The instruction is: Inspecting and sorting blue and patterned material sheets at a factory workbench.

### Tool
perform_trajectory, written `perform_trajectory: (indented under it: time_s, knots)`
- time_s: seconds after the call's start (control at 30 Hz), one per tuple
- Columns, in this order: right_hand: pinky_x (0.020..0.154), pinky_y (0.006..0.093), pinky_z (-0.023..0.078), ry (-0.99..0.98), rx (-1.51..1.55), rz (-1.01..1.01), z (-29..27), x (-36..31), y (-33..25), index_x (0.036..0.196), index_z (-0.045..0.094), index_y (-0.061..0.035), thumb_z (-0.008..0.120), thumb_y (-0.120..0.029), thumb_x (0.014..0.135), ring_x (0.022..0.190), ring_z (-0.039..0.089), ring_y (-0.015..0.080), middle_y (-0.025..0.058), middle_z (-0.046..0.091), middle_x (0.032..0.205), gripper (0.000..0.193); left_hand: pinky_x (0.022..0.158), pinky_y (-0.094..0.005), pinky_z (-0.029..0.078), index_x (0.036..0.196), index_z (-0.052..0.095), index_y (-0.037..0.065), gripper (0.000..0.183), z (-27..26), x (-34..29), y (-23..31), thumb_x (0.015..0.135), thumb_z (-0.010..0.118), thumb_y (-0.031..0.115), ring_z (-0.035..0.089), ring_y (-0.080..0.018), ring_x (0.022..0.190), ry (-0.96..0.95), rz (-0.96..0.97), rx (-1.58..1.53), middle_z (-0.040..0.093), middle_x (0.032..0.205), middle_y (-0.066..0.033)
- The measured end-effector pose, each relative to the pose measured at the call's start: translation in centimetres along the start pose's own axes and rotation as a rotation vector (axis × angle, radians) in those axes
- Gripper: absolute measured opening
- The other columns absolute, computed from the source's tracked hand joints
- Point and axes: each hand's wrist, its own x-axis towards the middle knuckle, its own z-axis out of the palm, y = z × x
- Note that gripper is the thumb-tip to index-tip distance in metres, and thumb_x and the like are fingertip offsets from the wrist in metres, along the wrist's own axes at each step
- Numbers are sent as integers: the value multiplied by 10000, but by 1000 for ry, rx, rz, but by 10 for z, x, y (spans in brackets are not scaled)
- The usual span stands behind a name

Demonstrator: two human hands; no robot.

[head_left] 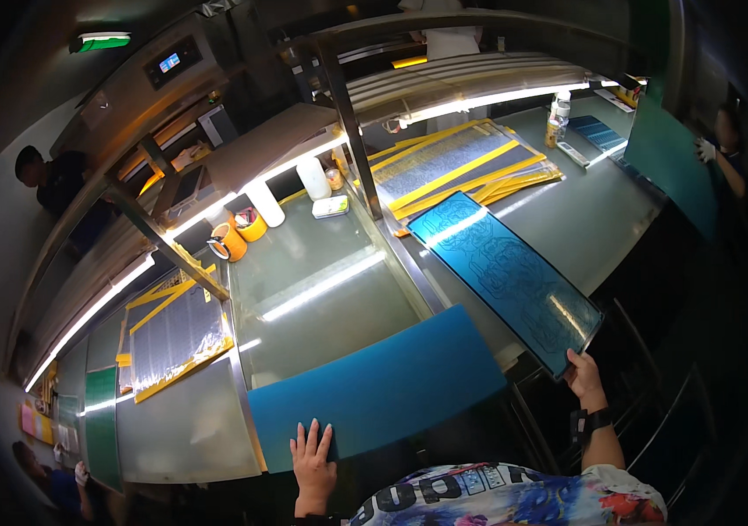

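My left hand (313, 463) lies on the near left part of a plain matte blue panel (391, 381), its fingers stretched out and slightly spread. That panel lies at the front of the middle glass worktop (330, 307), its near edge toward my body. With my right hand (582, 377) I grip the near corner of a glossy blue panel (514, 280) covered in dark line patterns. The patterned panel slants away to the far left, its far end close to a stack of yellow-taped sheets (457, 162). My right thumb shows on top; the fingers beneath are hidden.
A metal frame post (352, 131) and bright tube lights (304, 168) stand over the worktops. Behind are orange tape rolls (227, 241), white bottles (313, 178) and a small box (330, 208). More taped sheets (181, 337) lie left. Other people work at both sides, one gloved hand (705, 150) at a green panel (668, 158).
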Motion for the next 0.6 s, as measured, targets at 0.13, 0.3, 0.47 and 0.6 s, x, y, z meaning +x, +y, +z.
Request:
perform_trajectory:
  time_s: [0.13,0.3,0.47,0.6]
  knots:
    - [641,281,549,22,2,9,2,0,-8,972,578,-34,569,-113,899,743,662,163,47,656,861,107,1066,-555,231,1301,514,139,679,-3,-6,1,633,534,20,289,-395,1337,-16,-15,11,393,1418,-124]
    - [690,288,539,-9,81,39,-7,1,4,1052,561,-23,593,-117,872,806,657,190,70,646,953,205,1063,-554,236,1308,507,140,683,-5,-8,5,636,524,21,289,-394,1337,-16,-34,41,387,1424,-125]
    - [976,402,404,-120,246,-51,-29,32,-3,1218,491,-9,591,-85,849,1117,526,270,112,554,1207,389,1058,-558,238,1334,476,144,716,-8,-2,5,629,538,30,279,-394,1342,-39,-28,60,369,1435,-128]
    - [1002,402,374,-23,178,-235,-22,43,-37,1217,511,-8,571,-70,870,1118,521,261,110,554,1220,358,1045,-564,259,1339,472,169,680,-14,5,7,685,659,157,281,-379,1344,-90,-34,66,370,1428,-135]
